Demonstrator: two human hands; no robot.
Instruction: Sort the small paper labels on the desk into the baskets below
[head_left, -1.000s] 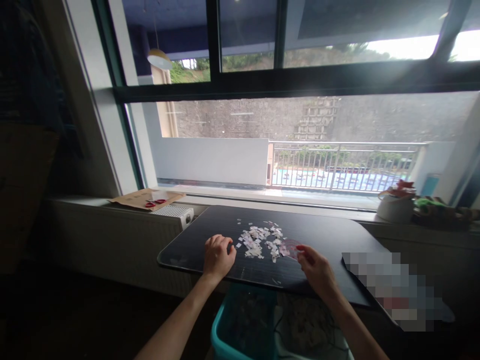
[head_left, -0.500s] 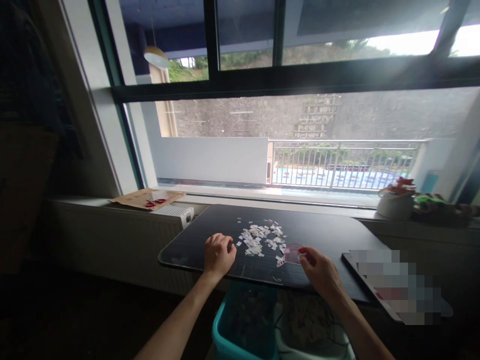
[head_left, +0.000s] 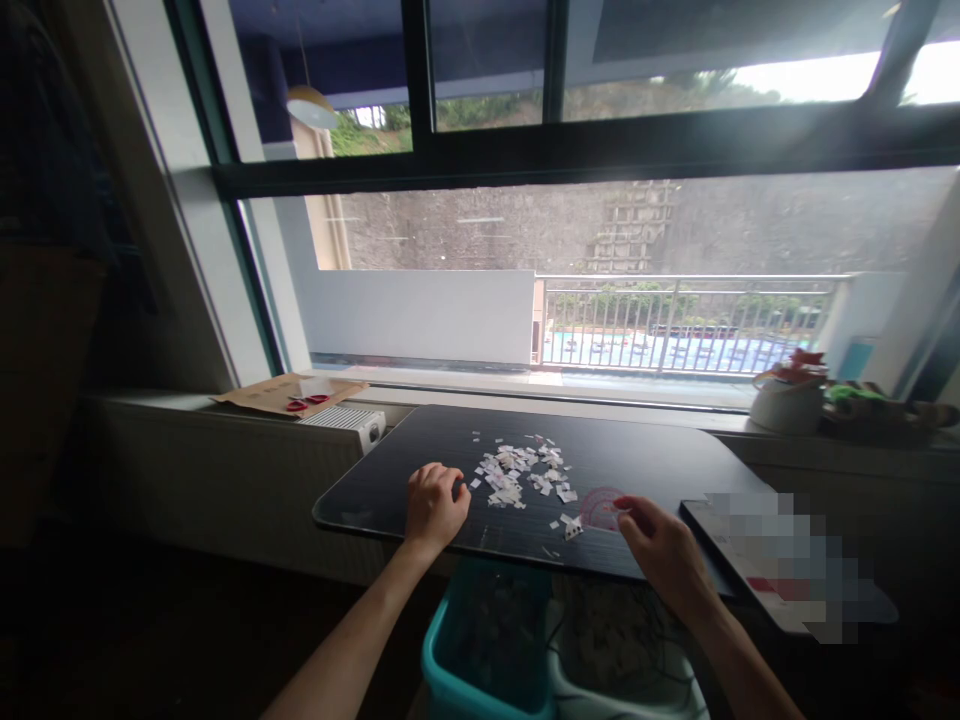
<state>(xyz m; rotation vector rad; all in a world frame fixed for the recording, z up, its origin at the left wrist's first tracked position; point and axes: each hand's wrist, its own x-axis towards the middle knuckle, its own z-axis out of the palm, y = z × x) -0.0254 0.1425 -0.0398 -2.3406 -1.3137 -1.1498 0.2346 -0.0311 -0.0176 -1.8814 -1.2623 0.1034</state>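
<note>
My right hand (head_left: pixel 664 540) pinches the right end of a clear, pinkish-red protractor (head_left: pixel 598 508) at the table's near right side. The protractor's curved edge and markings show; its right end is hidden by my fingertips. Just left of it are a few loose paper scraps (head_left: pixel 571 527), one with dark dots. The main pile of small white paper scraps (head_left: pixel 506 475) spreads over the middle of the dark table (head_left: pixel 637 450). My left hand (head_left: pixel 437 505) rests at the pile's left, fingers curled, with a gap between thumb and forefinger and nothing visible in it.
Below the table's front edge stand a turquoise bin (head_left: pixel 442 640) and a pale bin (head_left: pixel 559 680), both with scraps inside. A blurred flat item (head_left: pixel 787 560) lies at the table's right. Red-handled scissors (head_left: pixel 306 402) lie on brown paper (head_left: pixel 255 395) by the window.
My right hand and the protractor have moved right, away from the pile. Several scraps near it have shifted right and now lie apart from the protractor. My left hand stays about where it was.
</note>
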